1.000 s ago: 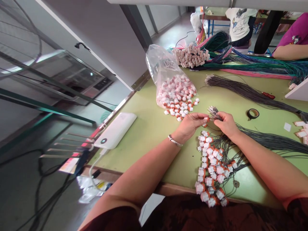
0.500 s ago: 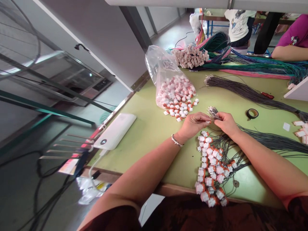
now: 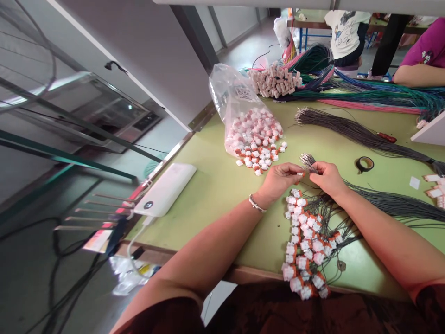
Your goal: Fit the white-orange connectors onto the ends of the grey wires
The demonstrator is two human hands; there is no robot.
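My left hand [image 3: 281, 181] is closed in a pinch on a small white-and-orange connector housing [image 3: 301, 174]. Right beside it, my right hand [image 3: 327, 177] grips a bundle of dark wires [image 3: 307, 161] whose bare metal-tipped ends stick out past the fingers. The fingertips of both hands nearly meet. Below them lie several wired connectors [image 3: 308, 227], white with orange, their dark leads running to the right under my right forearm. Loose connector housings [image 3: 257, 157] spill from a clear plastic bag [image 3: 232, 99] ahead of my left hand.
A second dark wire bundle [image 3: 347, 125] lies farther back, with black tape [image 3: 364, 164] nearer. Behind are coloured wires [image 3: 368, 95] with pale connectors [image 3: 276, 81]. A white power bank [image 3: 167, 190] sits at the table's left edge. Another person's arm [image 3: 419, 75] rests at upper right.
My left hand has turned slightly, and more of the connector housing's orange side shows at its fingertips. My right hand keeps its grip on the wires in nearly the same place.
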